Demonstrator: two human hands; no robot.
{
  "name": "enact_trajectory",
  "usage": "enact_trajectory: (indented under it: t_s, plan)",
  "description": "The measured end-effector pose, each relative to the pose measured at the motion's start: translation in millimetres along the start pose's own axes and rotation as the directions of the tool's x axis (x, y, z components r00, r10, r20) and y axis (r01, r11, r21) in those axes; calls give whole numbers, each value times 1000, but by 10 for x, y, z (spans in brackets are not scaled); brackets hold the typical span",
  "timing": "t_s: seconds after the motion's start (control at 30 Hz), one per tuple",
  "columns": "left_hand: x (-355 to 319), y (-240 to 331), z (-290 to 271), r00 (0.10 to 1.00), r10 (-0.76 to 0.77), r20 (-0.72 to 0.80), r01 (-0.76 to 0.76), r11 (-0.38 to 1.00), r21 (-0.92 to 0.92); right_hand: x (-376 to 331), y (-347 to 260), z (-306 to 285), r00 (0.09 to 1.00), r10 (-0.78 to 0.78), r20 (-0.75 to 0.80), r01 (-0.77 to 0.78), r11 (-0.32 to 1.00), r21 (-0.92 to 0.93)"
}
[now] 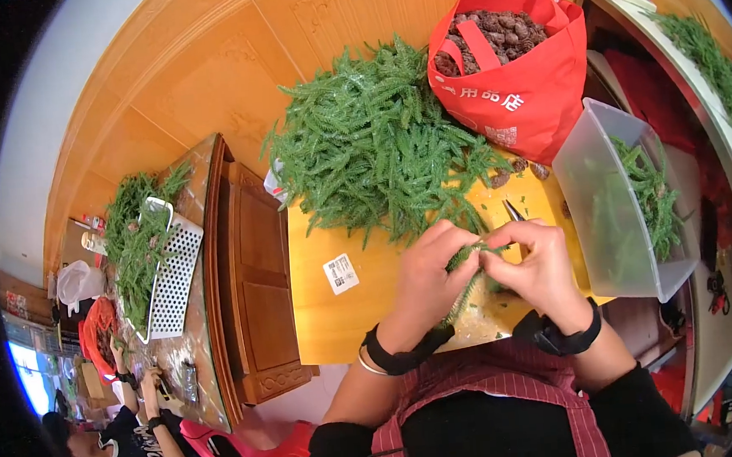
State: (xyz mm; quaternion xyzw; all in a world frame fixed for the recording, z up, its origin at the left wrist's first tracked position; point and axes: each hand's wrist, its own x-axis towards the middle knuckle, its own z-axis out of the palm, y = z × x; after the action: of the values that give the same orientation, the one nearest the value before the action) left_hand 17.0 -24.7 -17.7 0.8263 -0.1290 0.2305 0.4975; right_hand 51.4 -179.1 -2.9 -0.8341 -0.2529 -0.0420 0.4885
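Left hand (427, 273) and right hand (537, 269) together over the yellow board (363, 309), fingers of both pinched on one green fern-like sprig (468, 265), stem hanging down between the wrists. Just beyond the hands, a big heap of the same green sprigs (377, 147). Behind that to the right, a red tote bag (518, 90) full of brown lumps, a few brown lumps spilled beside it. Right of the board, a clear plastic bin (611, 211) holding more greenery. Far left, a white perforated tray (170, 276) under another pile, a second person seated below it.
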Motion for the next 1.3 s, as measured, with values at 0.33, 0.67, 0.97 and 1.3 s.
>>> enact_trajectory:
  t_s: [0.33, 0.67, 0.97, 1.3]
  plan:
    - [-31, -34, -214, 761, -472, 445, 648, 576, -497, 122, 222, -109, 737, 51, 674, -556, 612, 562]
    - [-48, -61, -163, 805, -492, 330, 585, 569, -578, 88, 12, -83, 934, -272, 232, 280, 960, -1]
    - [7, 12, -226, 741, -456, 494, 660, 357, -661, 185, 164, -19, 793, -607, 47, 609, 792, -34]
    - [-107, -105, -31, 817, -565, 113, 426, 461, -778, 15, 86, 32, 989, -150, 12, 149, 987, 59]
